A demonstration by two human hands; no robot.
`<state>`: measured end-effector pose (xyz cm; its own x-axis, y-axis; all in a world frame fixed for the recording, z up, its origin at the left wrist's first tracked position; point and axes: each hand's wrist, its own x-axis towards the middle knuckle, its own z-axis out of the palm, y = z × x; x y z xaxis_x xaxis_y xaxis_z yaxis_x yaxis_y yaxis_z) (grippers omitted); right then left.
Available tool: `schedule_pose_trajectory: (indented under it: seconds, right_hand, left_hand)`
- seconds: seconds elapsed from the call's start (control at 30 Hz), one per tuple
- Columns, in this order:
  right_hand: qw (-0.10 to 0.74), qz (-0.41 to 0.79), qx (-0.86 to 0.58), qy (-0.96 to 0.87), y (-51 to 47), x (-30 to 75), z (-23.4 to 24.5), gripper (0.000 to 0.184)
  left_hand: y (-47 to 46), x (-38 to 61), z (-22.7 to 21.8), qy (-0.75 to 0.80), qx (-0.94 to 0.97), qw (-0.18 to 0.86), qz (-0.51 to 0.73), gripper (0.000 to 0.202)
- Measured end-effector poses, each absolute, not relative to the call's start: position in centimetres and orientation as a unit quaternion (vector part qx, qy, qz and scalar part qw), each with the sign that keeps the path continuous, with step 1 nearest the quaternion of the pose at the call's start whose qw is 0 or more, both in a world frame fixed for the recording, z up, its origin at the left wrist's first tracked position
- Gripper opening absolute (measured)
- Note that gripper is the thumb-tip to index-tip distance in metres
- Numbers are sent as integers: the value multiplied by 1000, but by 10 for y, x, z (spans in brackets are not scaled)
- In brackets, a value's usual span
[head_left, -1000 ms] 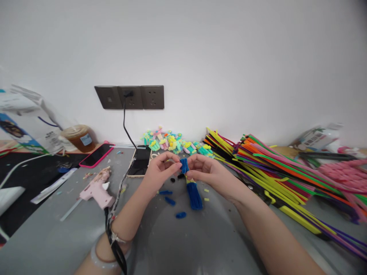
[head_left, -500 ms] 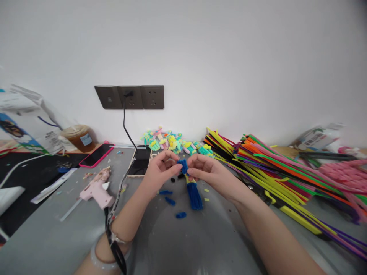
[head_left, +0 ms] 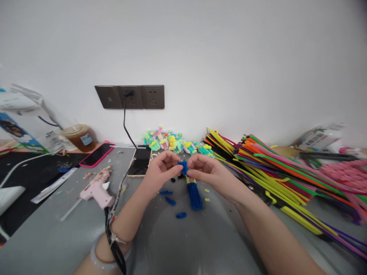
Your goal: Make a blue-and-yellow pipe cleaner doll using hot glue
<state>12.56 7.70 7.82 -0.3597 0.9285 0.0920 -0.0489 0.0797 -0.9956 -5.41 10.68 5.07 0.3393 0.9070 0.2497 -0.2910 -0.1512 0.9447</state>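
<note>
Between my two hands is a small piece of blue pipe cleaner (head_left: 183,167), folded or bunched up. My left hand (head_left: 164,168) pinches its left side with thumb and forefinger. From the other side my right hand (head_left: 202,168) pinches it the same way, fingers curled. Just below and behind lies a blue pipe-cleaner bundle (head_left: 194,196) with a yellow band at its top. Several short blue pieces (head_left: 170,201) are scattered on the grey table in front of my left hand, and small yellow bits lie right of the bundle.
A pink glue gun (head_left: 99,193) with a black cord lies left, near two phones (head_left: 97,154). Small pastel pipe-cleaner pieces (head_left: 172,143) are heaped along the wall. Long colourful pipe cleaners (head_left: 269,164) and a yellow-black tool (head_left: 301,220) fill the right. A drink cup (head_left: 78,137) stands far left.
The blue piece has shifted and turned slightly between my fingertips. Both hands stay in nearly the same place; the things on the table have not moved.
</note>
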Motion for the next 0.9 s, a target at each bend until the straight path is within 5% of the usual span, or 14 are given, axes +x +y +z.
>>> schedule_pose_trajectory:
  seconds: [0.9]
  right_hand:
    - [453, 511, -400, -612, 79, 128, 76, 21]
  left_hand:
    - [105, -55, 51, 267, 585, 589, 490, 24]
